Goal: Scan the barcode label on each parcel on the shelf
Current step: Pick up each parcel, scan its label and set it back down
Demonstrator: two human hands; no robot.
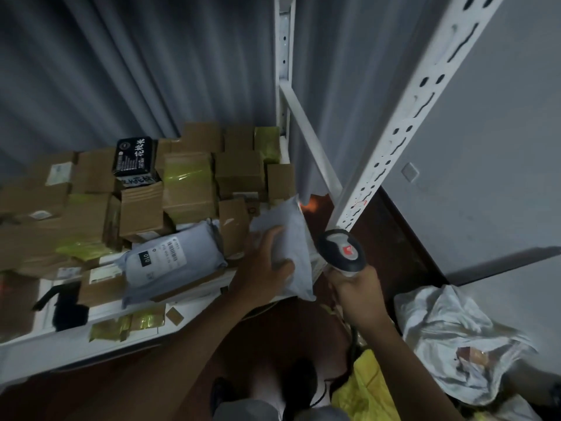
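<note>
My left hand [267,259] grips a grey poly mailer [296,229] at the right end of the white shelf [100,338], holding it tilted off the shelf edge. Just to its right, my right hand [353,287] holds a grey-and-black barcode scanner [341,252] by its handle, head pointing up toward the mailer. An orange-red glow [312,203] shows beyond the mailer's top corner. A second grey mailer [170,259] with a barcode label lies flat on the shelf to the left. Several brown cardboard parcels [188,183] and a black box [133,158] are stacked behind.
A white perforated shelf upright [403,126] rises right of the scanner. Grey curtains [121,71] hang behind the shelf. On the dark floor sit a crumpled white bag [449,338] and a yellow bag [367,387]. A black object [66,308] lies on the shelf front.
</note>
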